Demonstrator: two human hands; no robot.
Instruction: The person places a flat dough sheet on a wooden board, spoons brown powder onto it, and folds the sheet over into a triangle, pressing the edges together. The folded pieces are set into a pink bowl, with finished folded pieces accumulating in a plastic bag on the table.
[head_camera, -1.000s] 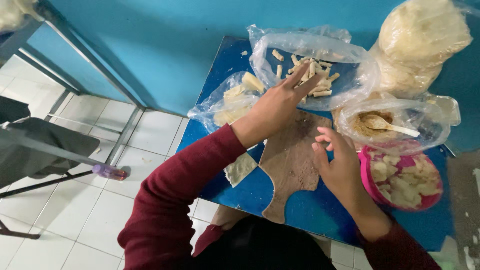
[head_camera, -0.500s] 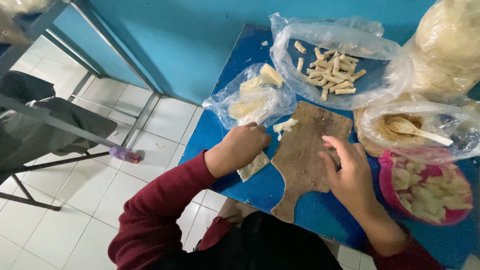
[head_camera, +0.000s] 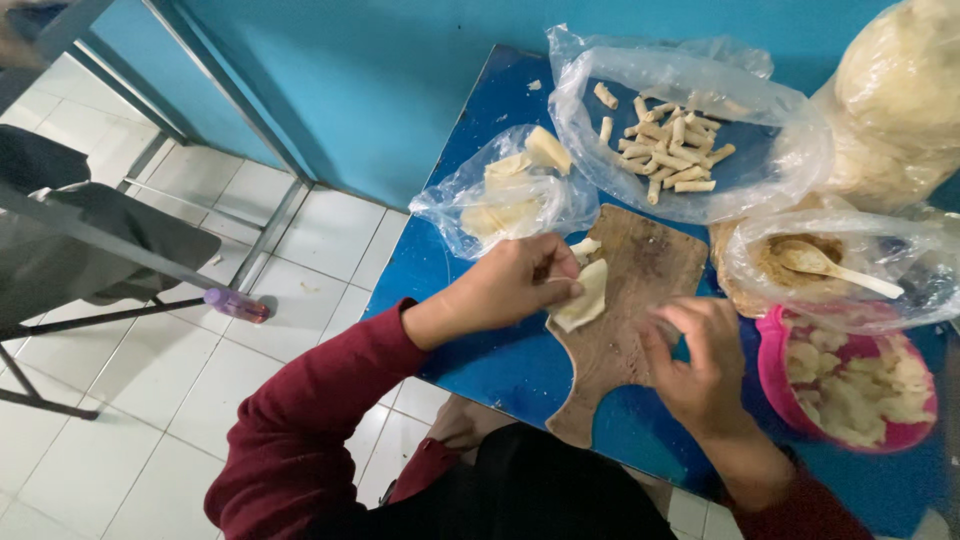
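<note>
While the left hand (head_camera: 510, 285) pinches a pale sheet of dough wrapper (head_camera: 583, 297) at the left edge of the wooden board (head_camera: 630, 310), mid-frame, the right hand (head_camera: 700, 370) hovers over the board's lower right with fingers curled loosely and nothing in its grip. The wrapper lies flat and unfilled, partly on the board, with a smaller scrap (head_camera: 584, 246) just above it. A good pile of finished rolls (head_camera: 665, 150) already sits in the open plastic bag at the upper centre of the frame, so I judge the work well under way. Much seems left, though: the bag of spare wrappers (head_camera: 505, 195) to the left of the board is still stocked, the brown filling (head_camera: 790, 262) with its spoon (head_camera: 835, 268) waits in a bag at the right, and the pink bowl (head_camera: 775, 385) at the lower right is heaped with pale pieces. Everything rests on the blue surface (head_camera: 480, 365).
</note>
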